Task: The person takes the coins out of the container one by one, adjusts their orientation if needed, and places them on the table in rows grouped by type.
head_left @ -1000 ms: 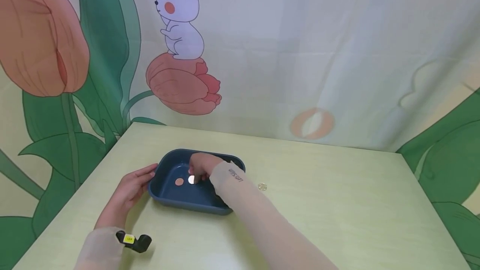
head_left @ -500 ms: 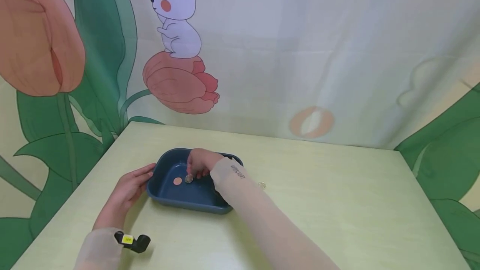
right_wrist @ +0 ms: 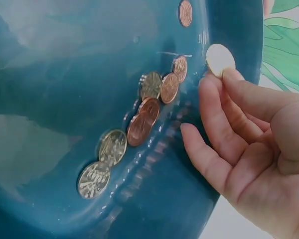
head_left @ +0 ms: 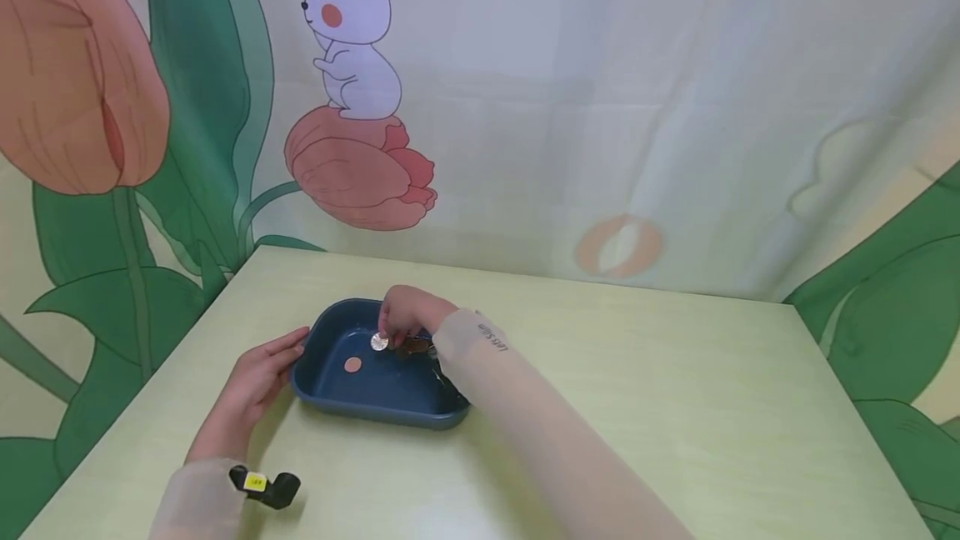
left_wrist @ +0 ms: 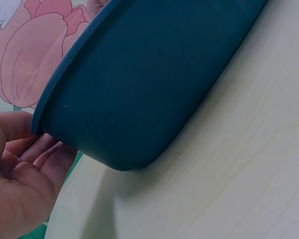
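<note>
A dark blue tray stands on the table at left of centre, its rounded wall filling much of the left wrist view. My left hand rests at the tray's left end, fingers extended against the outside just at the rim. Over the inside of the tray, my right hand pinches a shiny coin between thumb and fingertips. Below it, silver-coloured and copper coins lie in a row along the tray's edge. One copper coin sits apart toward the left.
The pale yellow-green table extends to the right of the tray. A printed cloth with a rabbit and tulips hangs behind it. A black device with a yellow label is on the left wrist.
My right hand has lifted the shiny coin off the tray's floor and moved slightly up and back with it. My left hand stays at the rim. The loose coin beside the tray is now hidden.
</note>
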A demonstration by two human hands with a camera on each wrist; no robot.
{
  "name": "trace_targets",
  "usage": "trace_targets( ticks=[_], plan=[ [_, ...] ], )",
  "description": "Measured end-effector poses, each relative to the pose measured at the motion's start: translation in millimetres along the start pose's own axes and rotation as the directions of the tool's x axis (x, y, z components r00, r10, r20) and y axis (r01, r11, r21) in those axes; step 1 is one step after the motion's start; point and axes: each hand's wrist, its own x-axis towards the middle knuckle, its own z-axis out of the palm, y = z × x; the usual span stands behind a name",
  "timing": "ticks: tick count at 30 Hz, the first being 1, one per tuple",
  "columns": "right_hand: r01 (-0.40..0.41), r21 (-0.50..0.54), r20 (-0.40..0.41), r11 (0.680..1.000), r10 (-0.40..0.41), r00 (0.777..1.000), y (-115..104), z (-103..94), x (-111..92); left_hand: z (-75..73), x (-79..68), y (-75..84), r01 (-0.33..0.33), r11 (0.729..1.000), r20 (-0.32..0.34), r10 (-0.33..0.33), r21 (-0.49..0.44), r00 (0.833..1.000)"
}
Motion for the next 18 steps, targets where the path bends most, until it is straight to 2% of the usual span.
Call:
trace_targets(
  ticks=[5,9,12,15,18],
  plan=[
    [0.002,0.022,-0.021,1.0,-0.002,1.0,3.1,-2.2,-6.0,2.6,1.7,-0.3,-0.006,1.0,0.012,0.006,0.017,1.0],
    [0.001,0.08,-0.036,0.997,0.002,0.999,6.3,-3.7,-6.5,5.2,2.3,1.3,-0.009,1.0,0.018,0.009,0.015,1.0],
    [-0.018,0.148,-0.076,0.989,0.03,0.997,6.1,-5.5,-8.4,5.3,2.0,2.3,-0.011,1.0,0.015,0.011,0.021,1.0],
    [-0.02,0.28,-0.113,0.96,0.054,0.992,4.7,-7.9,-16.0,3.8,0.9,2.6,-0.007,0.999,0.011,0.007,0.041,1.0],
    [0.006,0.417,-0.131,0.909,0.054,0.99,4.9,-12.4,-30.4,2.4,-1.2,2.7,-0.004,0.997,0.012,0.003,0.072,1.0]
  ],
)
